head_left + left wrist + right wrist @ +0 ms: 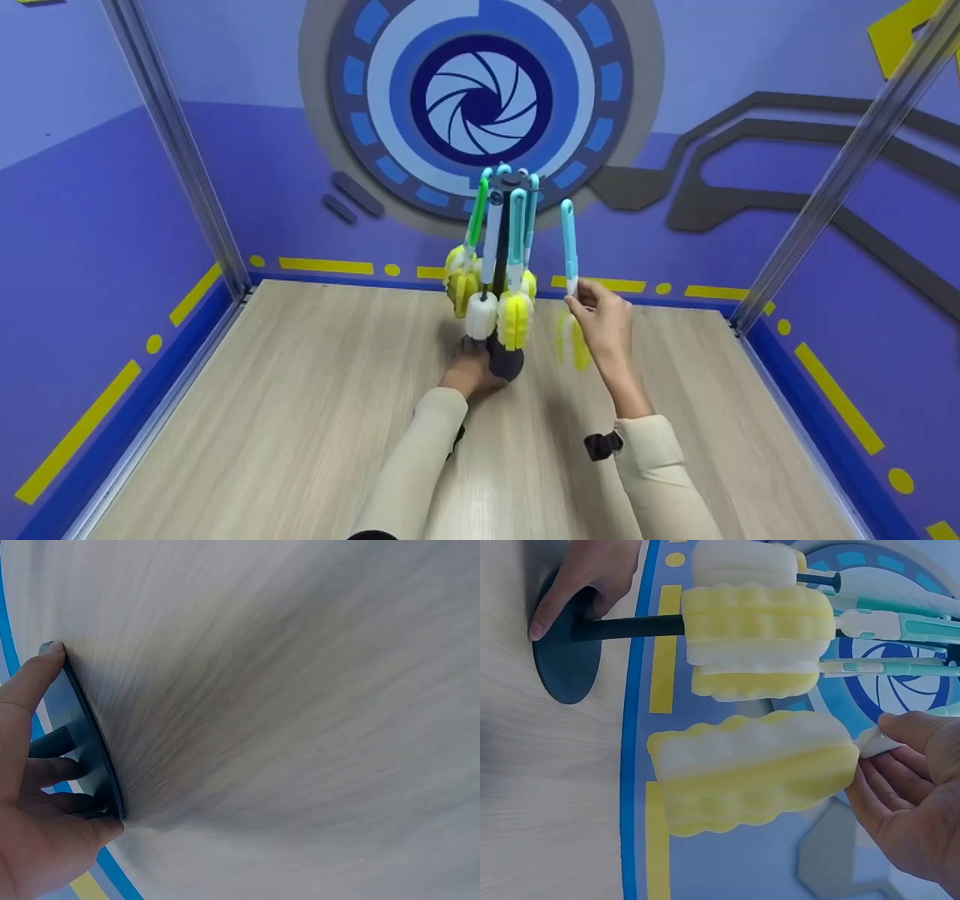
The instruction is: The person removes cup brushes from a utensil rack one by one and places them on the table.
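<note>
A black stand (504, 255) with a round base (568, 667) carries several sponge cleaning brushes around its top. My left hand (469, 369) holds the base by its rim; in the left wrist view its fingers (37, 679) spread across the dark disc. To the right of the stand, my right hand (606, 324) pinches one brush at the white neck below its turquoise handle (568, 236). That brush's yellow-and-white sponge head (754, 772) hangs downward, apart from the others. Among the hung brushes are a green-handled one (477, 214) and one with a white head (481, 316).
The stand is over a wood-grain tabletop (315, 420). Behind it rises a blue and purple printed wall (262, 172), with metal corner posts (176, 127) left and right. Another turquoise-handled brush (516, 315) hangs at the stand's front, facing me.
</note>
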A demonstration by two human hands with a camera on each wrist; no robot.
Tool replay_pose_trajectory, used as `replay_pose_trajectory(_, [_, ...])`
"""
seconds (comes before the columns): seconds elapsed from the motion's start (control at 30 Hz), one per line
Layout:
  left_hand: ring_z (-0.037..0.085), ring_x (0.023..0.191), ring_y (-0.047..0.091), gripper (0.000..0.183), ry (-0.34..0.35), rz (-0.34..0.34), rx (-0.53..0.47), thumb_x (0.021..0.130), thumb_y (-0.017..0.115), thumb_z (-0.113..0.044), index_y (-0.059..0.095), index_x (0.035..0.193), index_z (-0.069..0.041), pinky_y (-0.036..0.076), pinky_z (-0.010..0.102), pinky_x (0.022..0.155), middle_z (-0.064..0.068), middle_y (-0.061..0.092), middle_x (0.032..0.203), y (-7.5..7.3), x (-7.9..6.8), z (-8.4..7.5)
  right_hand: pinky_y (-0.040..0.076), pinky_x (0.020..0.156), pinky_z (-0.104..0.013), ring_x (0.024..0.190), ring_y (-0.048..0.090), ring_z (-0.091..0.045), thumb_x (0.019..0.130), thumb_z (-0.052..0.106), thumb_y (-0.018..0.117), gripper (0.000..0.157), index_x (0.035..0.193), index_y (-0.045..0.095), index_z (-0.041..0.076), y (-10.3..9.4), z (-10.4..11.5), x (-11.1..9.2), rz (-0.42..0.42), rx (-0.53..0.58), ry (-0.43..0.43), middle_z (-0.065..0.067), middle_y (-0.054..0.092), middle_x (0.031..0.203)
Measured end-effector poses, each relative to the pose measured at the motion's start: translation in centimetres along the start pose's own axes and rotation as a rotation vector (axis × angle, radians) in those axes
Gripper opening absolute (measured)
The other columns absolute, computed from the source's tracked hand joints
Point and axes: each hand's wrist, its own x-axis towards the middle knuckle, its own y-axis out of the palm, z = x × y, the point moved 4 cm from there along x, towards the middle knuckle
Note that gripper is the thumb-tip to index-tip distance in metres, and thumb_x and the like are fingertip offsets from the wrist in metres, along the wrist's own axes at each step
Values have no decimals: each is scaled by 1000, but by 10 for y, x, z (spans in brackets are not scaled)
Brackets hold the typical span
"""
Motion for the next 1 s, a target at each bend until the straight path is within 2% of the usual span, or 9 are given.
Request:
replay_pose_trajectory(0.17, [44,141,39,104,3,-30,-21,80,84,-44,31,149,13,32,49,118,33,41,148,-1,1,-1,60,82,-40,97,74,-31,92,5,74,30,121,71,-4,1,-4,-4,5,0,12,-20,74,108])
replay_pose_trajectory(0.4, [46,136,41,101,-17,-53,-161,77,83,-39,31,146,14,35,50,115,32,42,144,0,1,1,60,81,-42,96,74,-33,90,3,76,30,119,71,-4,2,-13,-12,-8,-10,19,-21,75,105])
replay_pose_trajectory(0.5, [46,135,42,99,-29,-42,-182,78,82,-38,31,146,14,36,49,115,34,41,144,-2,-3,0,60,81,-43,95,74,-33,90,3,76,31,120,71,-5,3,-19,-16,-4,-11,34,-21,75,106])
replay_pose_trajectory(0.77, [47,141,37,105,-1,-27,-105,79,85,-42,32,148,16,34,50,116,37,37,149,-3,-6,-1,60,82,-44,97,74,-33,92,8,75,31,121,71,-3,6,-33,-25,26,-32,95,-21,75,107])
replay_pose_trajectory(1.0, [48,141,35,105,-1,-27,-131,79,84,-41,30,148,16,32,51,117,37,36,149,-3,-6,-1,60,82,-46,95,74,-33,93,10,75,32,121,71,-5,8,-41,-32,37,-39,121,-21,75,107])
